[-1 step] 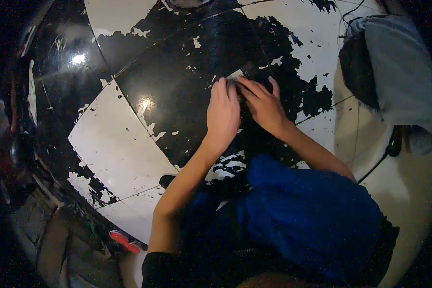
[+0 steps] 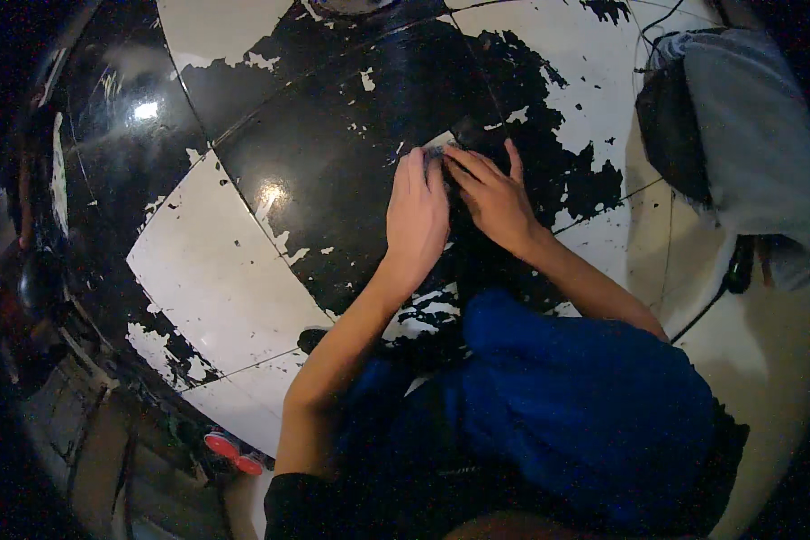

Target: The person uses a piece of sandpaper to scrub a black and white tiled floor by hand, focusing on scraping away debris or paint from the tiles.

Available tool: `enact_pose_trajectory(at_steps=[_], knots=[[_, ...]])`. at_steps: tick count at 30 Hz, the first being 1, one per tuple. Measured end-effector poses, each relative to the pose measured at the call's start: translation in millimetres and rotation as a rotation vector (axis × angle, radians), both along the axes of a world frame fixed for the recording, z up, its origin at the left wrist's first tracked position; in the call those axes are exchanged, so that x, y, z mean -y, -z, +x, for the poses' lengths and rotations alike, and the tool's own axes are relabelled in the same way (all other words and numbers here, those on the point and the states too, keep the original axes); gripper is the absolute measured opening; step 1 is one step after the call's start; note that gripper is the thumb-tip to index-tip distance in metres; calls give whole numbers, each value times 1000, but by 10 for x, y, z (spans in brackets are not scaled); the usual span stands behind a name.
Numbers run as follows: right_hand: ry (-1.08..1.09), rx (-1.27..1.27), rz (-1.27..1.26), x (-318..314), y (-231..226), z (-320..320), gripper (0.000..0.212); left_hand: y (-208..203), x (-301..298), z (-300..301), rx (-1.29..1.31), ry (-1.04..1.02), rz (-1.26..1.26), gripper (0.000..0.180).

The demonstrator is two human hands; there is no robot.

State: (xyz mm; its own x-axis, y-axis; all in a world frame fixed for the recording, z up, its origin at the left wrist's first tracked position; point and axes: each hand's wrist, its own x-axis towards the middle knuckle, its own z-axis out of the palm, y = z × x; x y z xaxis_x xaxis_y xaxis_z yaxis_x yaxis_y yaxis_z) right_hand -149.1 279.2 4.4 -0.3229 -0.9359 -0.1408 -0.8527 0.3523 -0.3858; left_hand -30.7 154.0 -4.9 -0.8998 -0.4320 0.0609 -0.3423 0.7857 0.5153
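My left hand and my right hand come together low over a tiled floor coated with flaking black paint. Between their fingertips is a small flat pale piece, with something greyish just below it; its kind cannot be made out. The left fingers lie side by side and bend down at its left edge. On its right side the right fingers press in, while one outer finger sticks up apart from them. The fingers and the backs of the hands hide most of what lies between them.
A large pale tile shows bare on the left. On the right, grey cloth hangs over a dark object, with a black cable near it. Blue cloth covers my lap. A red object sits at the lower left.
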Motion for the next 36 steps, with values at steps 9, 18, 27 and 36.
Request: enact_pose_trajectory(at_steps=[9,18,27,36], knots=[[-13,-24,39,-58,179,92,56,51,-118,230,218,118,-27,65],[54,-77,-21,209,289,-123,60,148,229,-82,217,110,-37,67],[47,-336,-134,933,542,-1086,56,488,1046,-1043,3,162,-256,67],[77,-402,16,945,454,-988,56,463,1083,-1052,121,251,-260,70]])
